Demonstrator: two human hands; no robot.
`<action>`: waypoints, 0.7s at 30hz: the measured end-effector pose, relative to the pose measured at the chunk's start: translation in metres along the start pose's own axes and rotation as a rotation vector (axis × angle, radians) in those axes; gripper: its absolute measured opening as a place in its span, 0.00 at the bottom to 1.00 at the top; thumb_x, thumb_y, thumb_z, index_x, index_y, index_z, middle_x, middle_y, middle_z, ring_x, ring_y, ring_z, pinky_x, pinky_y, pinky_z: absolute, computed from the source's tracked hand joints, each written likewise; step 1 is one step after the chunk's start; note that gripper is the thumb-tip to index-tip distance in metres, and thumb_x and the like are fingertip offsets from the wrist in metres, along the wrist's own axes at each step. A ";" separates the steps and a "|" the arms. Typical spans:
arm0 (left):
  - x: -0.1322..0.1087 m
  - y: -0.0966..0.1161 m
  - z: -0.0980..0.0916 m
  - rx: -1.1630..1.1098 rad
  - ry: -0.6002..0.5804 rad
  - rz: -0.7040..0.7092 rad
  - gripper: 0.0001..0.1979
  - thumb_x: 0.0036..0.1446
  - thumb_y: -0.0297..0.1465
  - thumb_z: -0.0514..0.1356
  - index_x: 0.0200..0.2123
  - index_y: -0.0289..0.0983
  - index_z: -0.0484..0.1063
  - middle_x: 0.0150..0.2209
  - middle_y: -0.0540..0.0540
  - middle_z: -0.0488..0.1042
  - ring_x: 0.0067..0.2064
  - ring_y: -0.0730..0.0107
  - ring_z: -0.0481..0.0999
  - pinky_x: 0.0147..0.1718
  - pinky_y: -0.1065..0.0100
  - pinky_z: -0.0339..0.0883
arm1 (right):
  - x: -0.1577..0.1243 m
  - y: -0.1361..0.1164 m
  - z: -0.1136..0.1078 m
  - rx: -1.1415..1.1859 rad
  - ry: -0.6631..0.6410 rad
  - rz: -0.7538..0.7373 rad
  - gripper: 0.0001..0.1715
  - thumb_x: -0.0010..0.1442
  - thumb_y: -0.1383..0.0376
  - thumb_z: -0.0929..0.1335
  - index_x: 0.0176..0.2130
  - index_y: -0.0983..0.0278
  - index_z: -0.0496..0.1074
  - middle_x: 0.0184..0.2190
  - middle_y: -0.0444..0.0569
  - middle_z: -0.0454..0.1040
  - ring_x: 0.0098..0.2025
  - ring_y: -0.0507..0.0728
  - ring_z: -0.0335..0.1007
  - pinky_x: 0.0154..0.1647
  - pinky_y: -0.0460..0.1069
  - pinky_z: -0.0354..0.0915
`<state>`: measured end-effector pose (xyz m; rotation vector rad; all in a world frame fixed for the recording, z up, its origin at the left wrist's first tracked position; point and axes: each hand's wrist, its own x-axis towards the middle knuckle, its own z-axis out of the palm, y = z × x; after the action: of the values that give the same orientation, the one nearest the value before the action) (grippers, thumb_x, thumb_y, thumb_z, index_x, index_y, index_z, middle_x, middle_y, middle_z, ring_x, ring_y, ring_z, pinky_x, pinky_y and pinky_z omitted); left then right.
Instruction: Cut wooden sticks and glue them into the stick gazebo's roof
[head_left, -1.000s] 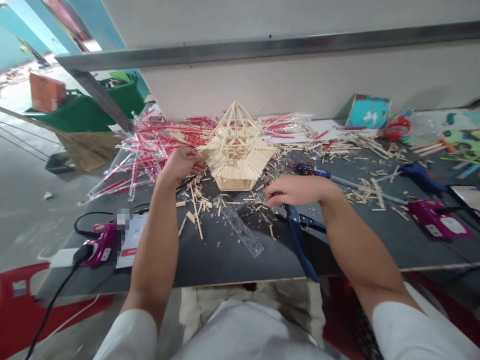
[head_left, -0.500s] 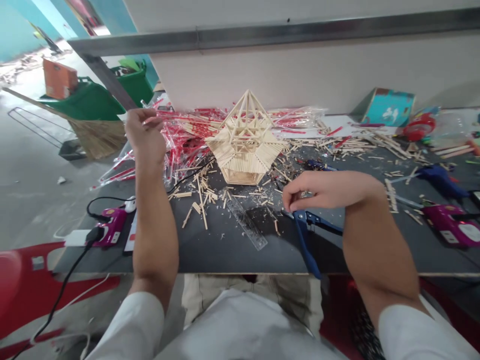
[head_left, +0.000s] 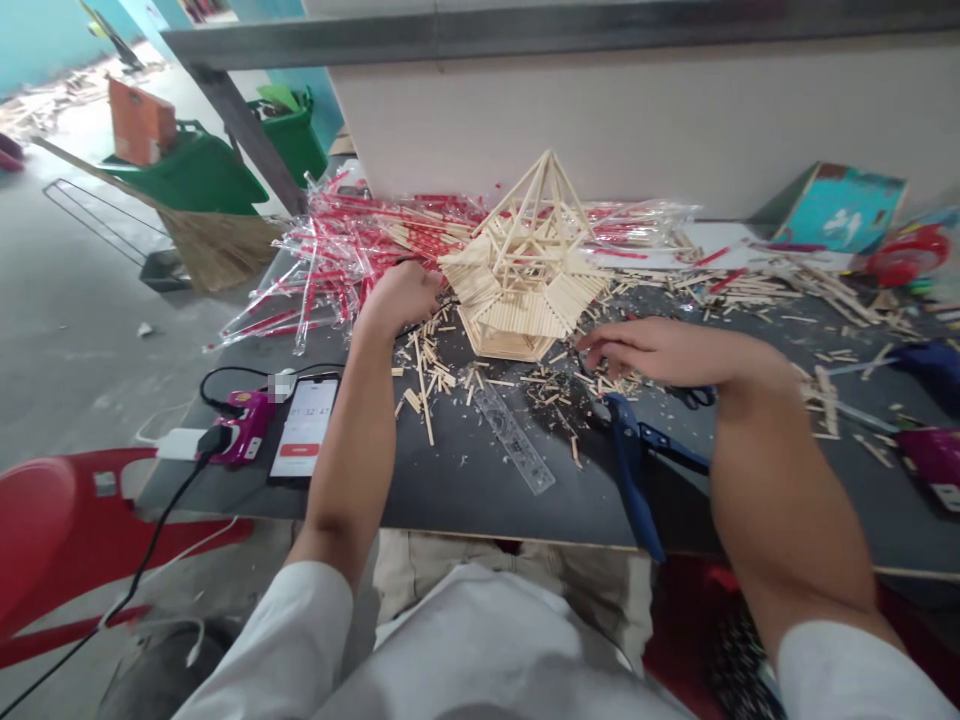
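Note:
A pale wooden stick model (head_left: 517,300) with a pointed open frame on top and a six-sided base stands on the dark table. My left hand (head_left: 401,297) is at its left side, fingers curled; whether they touch the model or hold something small is hidden. My right hand (head_left: 656,350) hovers off the model's lower right, its fingers partly spread with nothing seen in them. Just below that hand lies a blue-handled cutting tool (head_left: 634,480), its handles reaching the table's front edge. A clear ruler (head_left: 516,440) lies in front of the model among stick offcuts.
Red-and-clear plastic wrappers (head_left: 337,250) with sticks are heaped at the back left. A phone (head_left: 304,430) and a purple power strip (head_left: 244,430) lie on the left. Loose sticks, a teal box (head_left: 847,215) and a blue glue gun (head_left: 930,370) are on the right.
My left hand has come down and right from above the wrappers to the model's left side. My right hand has lifted off the cutting tool, its fingers spreading. The view has shifted left.

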<state>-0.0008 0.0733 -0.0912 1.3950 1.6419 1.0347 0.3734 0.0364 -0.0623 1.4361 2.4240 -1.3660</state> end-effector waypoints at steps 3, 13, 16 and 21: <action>-0.005 0.006 0.012 0.103 -0.172 -0.029 0.13 0.54 0.32 0.70 0.22 0.36 0.74 0.19 0.44 0.74 0.20 0.67 0.73 0.23 0.67 0.68 | 0.013 0.008 0.004 -0.032 0.127 0.084 0.25 0.61 0.53 0.67 0.55 0.57 0.76 0.48 0.51 0.82 0.38 0.62 0.79 0.42 0.57 0.71; -0.028 0.035 0.018 0.276 -0.411 -0.026 0.21 0.50 0.43 0.73 0.17 0.37 0.72 0.22 0.38 0.77 0.19 0.62 0.76 0.18 0.66 0.68 | 0.013 -0.006 0.009 -0.224 0.170 0.026 0.14 0.63 0.55 0.66 0.44 0.60 0.71 0.34 0.53 0.80 0.36 0.63 0.75 0.38 0.56 0.63; -0.030 0.039 0.018 0.374 -0.438 -0.020 0.22 0.56 0.40 0.70 0.16 0.37 0.71 0.20 0.38 0.75 0.18 0.65 0.73 0.19 0.66 0.67 | 0.015 -0.009 0.010 -0.266 0.238 -0.003 0.12 0.63 0.57 0.67 0.43 0.61 0.72 0.36 0.54 0.80 0.37 0.63 0.74 0.39 0.55 0.63; -0.037 0.046 0.015 0.542 -0.408 0.033 0.23 0.60 0.41 0.66 0.16 0.38 0.70 0.19 0.42 0.74 0.18 0.67 0.71 0.22 0.67 0.63 | -0.012 -0.033 0.013 -0.409 0.186 -0.011 0.16 0.68 0.55 0.65 0.42 0.63 0.76 0.38 0.56 0.81 0.38 0.63 0.76 0.40 0.55 0.64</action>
<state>0.0365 0.0429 -0.0538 1.8385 1.6464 0.2804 0.3514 0.0126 -0.0439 1.4919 2.6174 -0.6990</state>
